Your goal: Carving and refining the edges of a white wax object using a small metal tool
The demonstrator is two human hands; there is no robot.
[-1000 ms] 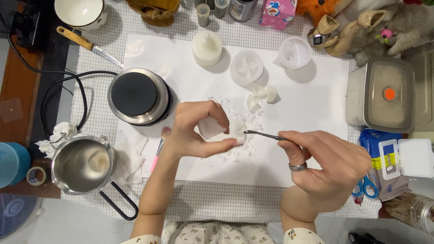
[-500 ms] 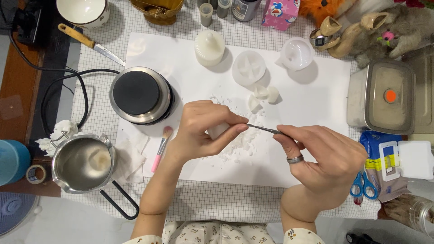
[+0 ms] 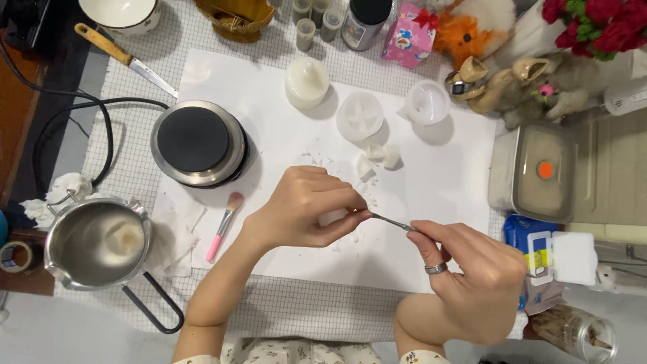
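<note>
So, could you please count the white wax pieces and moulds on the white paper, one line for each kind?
Tall white wax candle: 1
Round translucent moulds: 2
Loose white wax chunks: 3
White wax piece in the left hand: 1
Total: 7

Bright, even overhead light, slightly warm; white paper sheet (image 3: 431,182) near blown out, fine white crumbs on it hard to separate; soft short shadows fall down-right of white moulds (image 3: 360,116) and hotplate (image 3: 200,143); mild glare on steel pot (image 3: 94,243) rim and metal tin (image 3: 539,175); focus sharp at centre, both hands crisp, no motion blur; slight wide-angle bending and softness at edges; dark corner top left.
</note>
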